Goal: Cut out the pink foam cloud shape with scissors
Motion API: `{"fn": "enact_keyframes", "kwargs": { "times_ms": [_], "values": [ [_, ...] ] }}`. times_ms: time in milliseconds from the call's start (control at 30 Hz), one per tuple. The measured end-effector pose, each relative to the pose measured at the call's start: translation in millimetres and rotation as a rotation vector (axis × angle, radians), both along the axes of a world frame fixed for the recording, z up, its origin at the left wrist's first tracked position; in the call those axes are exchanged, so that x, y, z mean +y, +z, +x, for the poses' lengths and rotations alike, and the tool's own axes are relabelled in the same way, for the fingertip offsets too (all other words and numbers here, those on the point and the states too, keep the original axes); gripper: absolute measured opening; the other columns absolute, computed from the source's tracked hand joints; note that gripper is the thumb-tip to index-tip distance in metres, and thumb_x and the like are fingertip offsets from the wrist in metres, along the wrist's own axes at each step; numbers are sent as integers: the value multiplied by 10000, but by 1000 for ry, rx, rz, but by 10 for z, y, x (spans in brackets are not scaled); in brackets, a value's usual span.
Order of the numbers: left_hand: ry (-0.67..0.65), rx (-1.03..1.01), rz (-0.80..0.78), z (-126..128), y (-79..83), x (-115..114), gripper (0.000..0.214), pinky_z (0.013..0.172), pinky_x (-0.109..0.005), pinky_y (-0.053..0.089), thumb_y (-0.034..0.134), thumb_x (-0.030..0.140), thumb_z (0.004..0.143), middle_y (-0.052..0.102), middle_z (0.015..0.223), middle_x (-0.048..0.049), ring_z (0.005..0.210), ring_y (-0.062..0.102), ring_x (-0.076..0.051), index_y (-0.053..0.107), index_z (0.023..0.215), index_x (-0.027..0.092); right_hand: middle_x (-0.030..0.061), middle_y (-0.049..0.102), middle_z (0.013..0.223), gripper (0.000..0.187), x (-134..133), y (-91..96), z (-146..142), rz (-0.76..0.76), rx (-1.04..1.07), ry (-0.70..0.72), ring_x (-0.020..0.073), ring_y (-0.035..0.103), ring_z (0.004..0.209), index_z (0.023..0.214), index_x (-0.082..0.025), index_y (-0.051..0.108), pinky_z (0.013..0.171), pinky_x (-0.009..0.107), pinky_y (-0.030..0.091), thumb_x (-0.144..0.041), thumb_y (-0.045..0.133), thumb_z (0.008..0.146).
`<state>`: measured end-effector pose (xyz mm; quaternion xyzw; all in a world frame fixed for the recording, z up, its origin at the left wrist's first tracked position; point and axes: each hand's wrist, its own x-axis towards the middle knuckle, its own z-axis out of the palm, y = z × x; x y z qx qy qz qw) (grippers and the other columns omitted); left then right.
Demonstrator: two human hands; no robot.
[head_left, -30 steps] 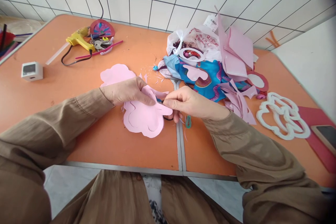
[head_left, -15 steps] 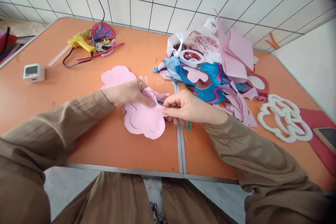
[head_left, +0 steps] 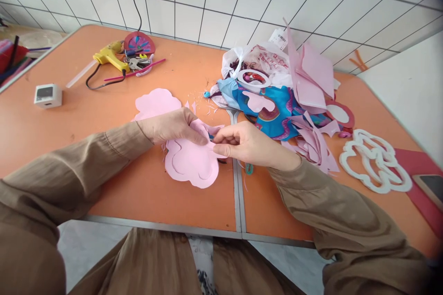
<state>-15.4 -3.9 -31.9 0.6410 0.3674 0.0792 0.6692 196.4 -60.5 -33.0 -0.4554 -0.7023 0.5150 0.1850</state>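
A pink cloud-shaped foam sheet (head_left: 192,163) with a curved cut inside its edge lies tilted between my hands. My left hand (head_left: 173,126) grips its upper part, thumb on top and fingers underneath. My right hand (head_left: 242,143) pinches the sheet's right edge between thumb and fingers. Something small and blue shows between the hands; its kind is mostly hidden. A dark tip sticks out under the right edge. Behind my left hand rests another pink cloud-shaped piece (head_left: 157,101), partly covered by the hand.
Pink scraps (head_left: 313,143) and a blue patterned cloth (head_left: 277,106) lie at right. A yellow glue gun (head_left: 112,56), its cord trailing, is at back left near a white cube (head_left: 48,96). White cloud outlines (head_left: 375,161) sit far right. A metal seam (head_left: 238,198) crosses the orange table.
The whole view has shifted slightly, so things sit a little lower. Both hands keep their hold on the pink sheet, with only slight finger movement.
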Motion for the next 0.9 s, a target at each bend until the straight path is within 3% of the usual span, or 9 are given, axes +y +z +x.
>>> {"fn": "enact_keyframes", "kwargs": {
  "times_ms": [133, 267, 333, 400, 500, 700, 900],
  "values": [
    [-25, -11, 22, 27, 41, -41, 115, 451, -201, 389, 762, 240, 646, 626, 530, 1, 488, 517, -101, 734, 579, 151, 2, 666, 640, 142, -92, -23, -62, 246, -18, -153, 128, 600, 557, 729, -187, 661, 505, 258, 474, -301, 688, 810],
    [-35, -5, 18, 45, 35, -63, 94, 460, -201, 394, 765, 232, 639, 622, 537, 0, 500, 515, -102, 742, 583, 160, 5, 642, 703, 102, -159, -30, -103, 651, -92, -271, 136, 571, 595, 802, -192, 640, 559, 291, 473, -272, 702, 815],
    [-43, -3, 19, 55, 23, -75, 96, 444, -197, 360, 767, 222, 632, 589, 520, 8, 478, 475, -86, 735, 574, 153, 44, 662, 838, 141, -165, -31, -126, 842, -123, -256, 192, 618, 763, 893, -191, 633, 679, 342, 508, -267, 711, 802],
    [-69, -30, 31, 65, 12, -89, 132, 427, -194, 300, 774, 211, 624, 522, 487, 25, 458, 403, -65, 702, 538, 143, 70, 661, 916, 174, -164, -34, -154, 910, -140, -195, 235, 612, 894, 919, -192, 619, 767, 384, 505, -274, 713, 798],
    [-128, -61, 36, 76, -3, -114, 194, 433, -199, 249, 775, 216, 631, 461, 488, 39, 483, 341, -60, 642, 514, 137, 36, 631, 810, 140, -176, -48, -197, 781, -132, -128, 194, 579, 792, 825, -198, 568, 691, 336, 475, -265, 691, 813],
    [-156, 50, 84, 81, -18, -164, 290, 436, -233, 159, 719, 237, 653, 344, 479, 59, 466, 265, -58, 490, 491, 164, -35, 539, 626, 197, -213, -83, -248, 512, -16, -145, 92, 459, 562, 692, -199, 485, 516, 250, 343, -203, 605, 847],
    [-134, 75, 74, 92, 53, -190, 301, 422, -230, 175, 715, 253, 681, 360, 488, 59, 448, 289, -57, 482, 509, 168, -41, 507, 602, 182, -158, -113, -239, 361, 105, -199, 82, 424, 531, 681, -196, 500, 493, 239, 355, -222, 594, 835]
  ]
}}
